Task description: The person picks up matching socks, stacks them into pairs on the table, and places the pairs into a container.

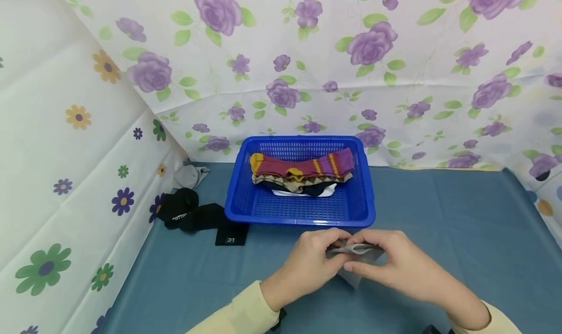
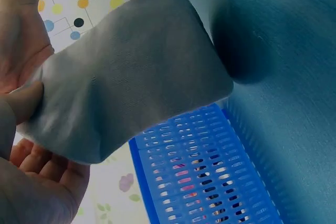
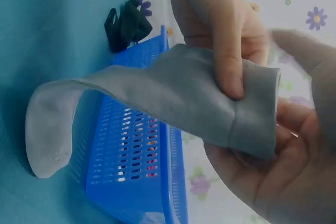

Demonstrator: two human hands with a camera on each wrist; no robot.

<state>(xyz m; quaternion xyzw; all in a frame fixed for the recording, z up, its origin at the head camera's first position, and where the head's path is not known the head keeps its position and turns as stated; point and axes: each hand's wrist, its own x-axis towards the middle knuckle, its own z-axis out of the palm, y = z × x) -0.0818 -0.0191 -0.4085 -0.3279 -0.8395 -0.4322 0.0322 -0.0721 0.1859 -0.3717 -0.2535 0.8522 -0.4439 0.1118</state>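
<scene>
A plain grey sock (image 1: 361,252) is held by its cuff between both hands, just in front of the blue basket. My left hand (image 1: 313,256) pinches the cuff, thumb on one face and fingers behind it, as the right wrist view shows. On the other side, my right hand (image 1: 395,263) grips the cuff edge between thumb and fingers. Seen from the right wrist, the leg of the sock (image 3: 184,95) stretches away from the hands and its toe end droops. From the left wrist, the sock (image 2: 142,56) looks broad and flat, its far end over the table.
Behind the hands stands a blue plastic basket (image 1: 300,222) with folded socks (image 1: 303,170) in maroon, purple, argyle, black and white. Left of it lie black socks (image 1: 189,212) and a grey bundle (image 1: 190,176) on the blue-green table (image 1: 175,280). Flowered sheets (image 1: 281,70) hang behind.
</scene>
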